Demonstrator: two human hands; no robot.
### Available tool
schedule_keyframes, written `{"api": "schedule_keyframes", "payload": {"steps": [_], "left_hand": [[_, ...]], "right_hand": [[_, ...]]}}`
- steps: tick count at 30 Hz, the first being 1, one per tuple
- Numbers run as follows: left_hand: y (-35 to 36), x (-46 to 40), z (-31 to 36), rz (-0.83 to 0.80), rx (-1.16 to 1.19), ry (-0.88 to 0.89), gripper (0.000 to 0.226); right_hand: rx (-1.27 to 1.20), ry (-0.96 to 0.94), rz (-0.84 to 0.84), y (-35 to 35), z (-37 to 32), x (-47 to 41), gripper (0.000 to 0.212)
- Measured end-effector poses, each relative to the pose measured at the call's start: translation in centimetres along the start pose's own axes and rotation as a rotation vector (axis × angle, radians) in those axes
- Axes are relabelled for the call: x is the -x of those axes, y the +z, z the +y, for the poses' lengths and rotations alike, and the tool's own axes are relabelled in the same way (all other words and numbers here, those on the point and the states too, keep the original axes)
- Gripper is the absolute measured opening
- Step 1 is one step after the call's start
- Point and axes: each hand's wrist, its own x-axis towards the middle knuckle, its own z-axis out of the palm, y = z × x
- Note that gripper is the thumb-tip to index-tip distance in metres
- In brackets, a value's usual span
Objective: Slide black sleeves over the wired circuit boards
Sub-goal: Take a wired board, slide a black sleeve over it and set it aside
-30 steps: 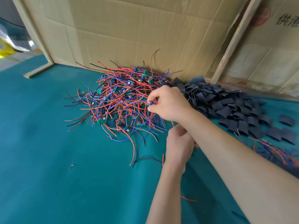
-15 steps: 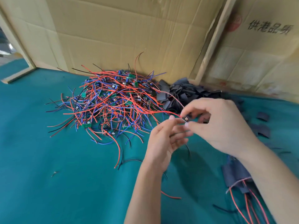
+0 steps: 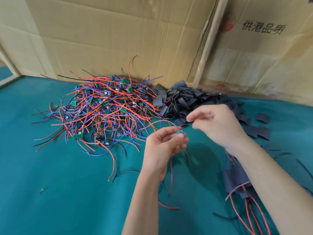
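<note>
My left hand [image 3: 162, 146] pinches a small green circuit board [image 3: 179, 132] at its fingertips, and red wires hang down from the board past my palm. My right hand [image 3: 218, 124] hovers just up and right of the board, thumb and forefinger pressed together. Motion blur hides whether they hold anything. Beyond my left hand lies a big tangle of wired boards [image 3: 105, 109] with red, blue and black leads. The heap of flat black sleeves [image 3: 179, 100] lies to its right, just past my right hand's fingertips.
Everything lies on a teal mat [image 3: 59, 192]. Cardboard walls [image 3: 118, 36] close off the back. Several sleeved boards [image 3: 237, 180] with red wires lie under my right forearm. Loose sleeves [image 3: 259, 131] are scattered at the right. A stray red wire [image 3: 169, 207] lies near my left wrist.
My right hand picked a board from the tangle and brought it to my left hand. The left hand now holds it, and the right hand has drawn slightly away toward the sleeves.
</note>
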Motion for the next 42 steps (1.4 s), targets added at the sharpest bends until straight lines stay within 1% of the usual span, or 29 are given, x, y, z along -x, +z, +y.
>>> {"api": "schedule_keyframes", "payload": {"steps": [2,4,5,7,8,10,12,13,18,20,21,22,24,26,27,29,33,36,38,40,42], "left_hand": [[0.0,-0.2,-0.3,0.059,-0.098,0.031,0.011],[0.0,-0.3,-0.7,0.097,-0.198,0.054,0.005],[0.0,-0.4,-0.9,0.114,-0.244,0.062,0.005],[0.0,-0.5,-1.1,0.14,-0.306,0.071,0.009],[0.0,-0.5,-1.1,0.147,-0.317,0.074,0.01],[-0.1,-0.6,-1.0,0.155,-0.318,0.08,0.012],[-0.1,-0.5,-1.0,0.147,-0.318,0.079,0.012],[-0.1,-0.4,-1.0,0.14,-0.319,0.08,0.012],[0.0,-0.4,-1.0,0.128,-0.341,0.099,0.014],[-0.1,-0.5,-1.0,0.131,-0.351,0.101,0.016],[0.0,-0.5,-1.0,0.134,-0.351,0.098,0.017],[0.1,-0.4,-1.0,0.134,-0.348,0.092,0.018],[0.2,-0.3,-0.9,0.134,-0.336,0.081,0.021],[0.2,-0.3,-0.8,0.131,-0.321,0.071,0.022],[0.2,-0.3,-0.8,0.128,-0.315,0.065,0.022],[0.1,-0.3,-0.8,0.122,-0.307,0.056,0.022],[0.1,-0.4,-1.1,0.125,-0.316,0.064,0.021],[0.1,-0.4,-1.2,0.136,-0.322,0.08,0.019],[0.1,-0.4,-1.2,0.152,-0.327,0.093,0.018],[0.1,-0.4,-1.2,0.163,-0.348,0.109,0.02],[0.1,-0.5,-1.2,0.167,-0.385,0.127,0.021]], "right_hand": [[0.232,0.059,0.035,0.2,0.7,-2.5,0.018],[0.356,0.132,0.007,0.9,1.5,-4.7,0.014],[0.419,0.149,-0.014,1.6,2.0,-5.5,0.016],[0.577,0.118,-0.021,3.0,2.6,-6.7,0.025],[0.648,0.089,0.01,3.7,2.9,-7.0,0.027],[0.725,0.051,0.095,4.8,3.3,-7.5,0.02],[0.765,0.03,0.15,5.2,3.6,-7.4,0.011],[0.772,0.023,0.173,5.3,3.7,-7.3,0.01],[0.677,0.038,0.332,4.3,3.1,-6.7,0.023],[0.606,0.054,0.4,3.6,2.8,-6.6,0.022],[0.583,0.058,0.406,3.5,2.7,-6.5,0.019],[0.576,0.057,0.387,3.5,2.6,-6.4,0.015],[0.645,0.058,0.287,3.7,2.8,-6.2,0.007],[0.736,0.086,0.173,4.3,3.6,-6.2,0.019],[0.743,0.108,0.161,4.4,4.0,-6.3,0.021],[0.733,0.141,0.188,4.2,4.7,-6.7,0.022],[0.781,0.107,0.205,3.9,5.4,-6.8,0.017],[0.645,0.113,0.28,3.2,4.8,-6.2,0.017],[0.49,0.166,0.354,2.4,3.7,-5.5,0.012],[0.32,0.181,0.42,1.8,2.4,-3.8,0.011],[0.279,0.127,0.378,2.3,1.5,-0.8,0.011]]}}
